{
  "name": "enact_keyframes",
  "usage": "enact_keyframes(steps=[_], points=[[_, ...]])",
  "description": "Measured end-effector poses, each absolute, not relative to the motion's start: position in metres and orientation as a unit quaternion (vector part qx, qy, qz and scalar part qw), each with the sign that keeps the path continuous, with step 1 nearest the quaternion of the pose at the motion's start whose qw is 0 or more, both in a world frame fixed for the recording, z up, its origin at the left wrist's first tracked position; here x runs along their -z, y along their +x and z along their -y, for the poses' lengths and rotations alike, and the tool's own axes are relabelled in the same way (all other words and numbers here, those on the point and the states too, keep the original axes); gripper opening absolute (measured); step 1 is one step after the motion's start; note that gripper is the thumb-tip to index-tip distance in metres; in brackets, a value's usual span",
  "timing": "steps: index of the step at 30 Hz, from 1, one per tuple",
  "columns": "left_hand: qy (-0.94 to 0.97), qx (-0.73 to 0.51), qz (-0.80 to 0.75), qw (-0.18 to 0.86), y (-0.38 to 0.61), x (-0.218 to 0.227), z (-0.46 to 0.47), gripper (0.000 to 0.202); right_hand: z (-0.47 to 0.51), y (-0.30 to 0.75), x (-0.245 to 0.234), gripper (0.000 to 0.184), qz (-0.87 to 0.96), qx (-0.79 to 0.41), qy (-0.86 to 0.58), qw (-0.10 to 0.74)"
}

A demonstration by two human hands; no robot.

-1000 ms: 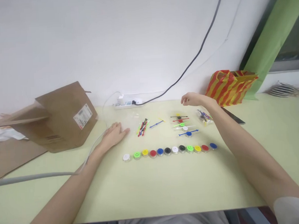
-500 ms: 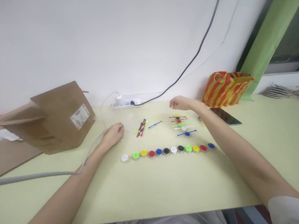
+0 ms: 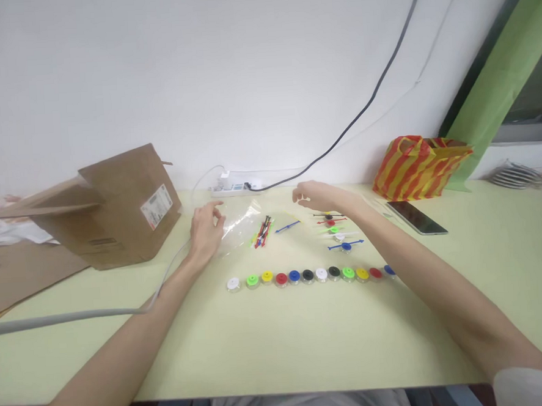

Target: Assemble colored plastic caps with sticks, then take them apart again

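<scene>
My left hand [image 3: 205,231] has its thumb and forefinger bent around the edge of a clear plastic bag [image 3: 240,228], partly raised off the table. My right hand [image 3: 315,194] hovers over the far side of the table, fingers loosely curved and slightly apart, with nothing visible in them. Below it lies a blue double-ended arrow [image 3: 288,226]. Beside the bag is a small pile of coloured arrows [image 3: 263,233]. Right of centre, several spinners with arrows on round bases stand in a column, a blue one [image 3: 346,247] nearest. A row of coloured round bases [image 3: 308,276] runs in front.
An open cardboard box [image 3: 124,206] stands at the left, with a grey cable [image 3: 98,313] crossing my left forearm. A power strip [image 3: 236,190] lies by the wall. At the right are a tablet [image 3: 416,217] and a striped bag [image 3: 418,168].
My left hand has risen and turned, and the clear bag beside it now stands up and glints. My right hand has moved left, away from the spinner column. The view has shifted slightly.
</scene>
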State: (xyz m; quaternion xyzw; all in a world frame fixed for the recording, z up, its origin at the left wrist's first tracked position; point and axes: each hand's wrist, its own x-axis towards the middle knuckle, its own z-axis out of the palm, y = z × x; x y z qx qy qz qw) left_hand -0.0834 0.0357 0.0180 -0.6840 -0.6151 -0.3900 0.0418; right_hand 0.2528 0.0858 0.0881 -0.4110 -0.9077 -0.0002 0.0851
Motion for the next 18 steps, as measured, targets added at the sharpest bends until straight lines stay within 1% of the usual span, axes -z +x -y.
enact_keyframes(steps=[2, 4, 6, 9, 11, 13, 15, 18], points=[[-0.687, 0.420, 0.592, 0.029, -0.072, -0.026, -0.028, 0.040, -0.077, 0.246, -0.094, 0.026, 0.915, -0.025, -0.384, 0.119], [-0.688, 0.487, 0.537, -0.015, -0.058, -0.034, -0.016, 0.036, -0.065, 0.236, -0.099, 0.026, 0.924, -0.065, -0.339, 0.165], [-0.695, 0.519, 0.496, -0.041, -0.043, -0.040, -0.002, 0.032, -0.053, 0.226, -0.105, 0.028, 0.926, -0.076, -0.298, 0.218], [-0.704, 0.529, 0.468, -0.072, -0.025, -0.043, 0.015, 0.031, -0.040, 0.215, -0.112, 0.033, 0.908, -0.028, -0.308, 0.281], [-0.711, 0.529, 0.456, -0.080, -0.018, -0.041, 0.022, 0.030, -0.034, 0.212, -0.117, 0.036, 0.886, 0.003, -0.344, 0.310], [-0.714, 0.527, 0.454, -0.083, -0.015, -0.038, 0.025, 0.029, -0.033, 0.211, -0.119, 0.036, 0.871, 0.006, -0.361, 0.332], [-0.711, 0.527, 0.457, -0.082, -0.014, -0.037, 0.026, 0.029, -0.034, 0.212, -0.119, 0.031, 0.871, -0.016, -0.350, 0.344], [-0.714, 0.530, 0.452, -0.072, -0.014, -0.037, 0.026, 0.027, -0.039, 0.214, -0.117, 0.017, 0.876, -0.068, -0.319, 0.355]])
